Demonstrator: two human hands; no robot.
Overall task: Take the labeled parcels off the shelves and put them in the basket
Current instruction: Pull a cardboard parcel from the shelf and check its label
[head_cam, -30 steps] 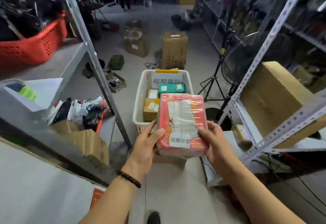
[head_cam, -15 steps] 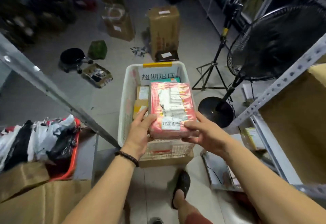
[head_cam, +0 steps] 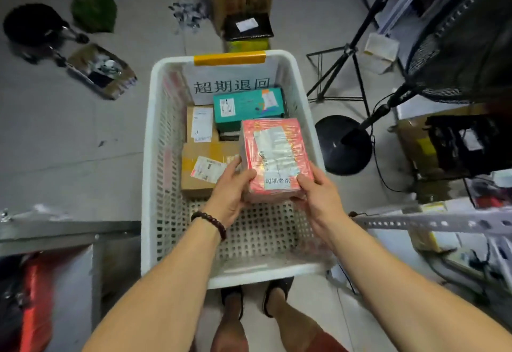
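Left hand [head_cam: 230, 191] and right hand [head_cam: 318, 194] each curled round a near corner of the red film-wrapped rectangular parcel [head_cam: 274, 155], both equally close. It sat low inside the white perforated plastic basket [head_cam: 149, 158], right side, long axis running away from the person; whether it rested yet, unclear. Its slip read roughly 超期滞留. Just left, a brown cardboard box [head_cam: 205, 169]; beyond, a teal carton [head_cam: 246, 105]; rear paper sign [head_cam: 231, 86]: 超期退回.

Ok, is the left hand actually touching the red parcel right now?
Touching. The head view shows the left hand wrapped round the near left corner of the red parcel, while the right hand grips its near right corner.
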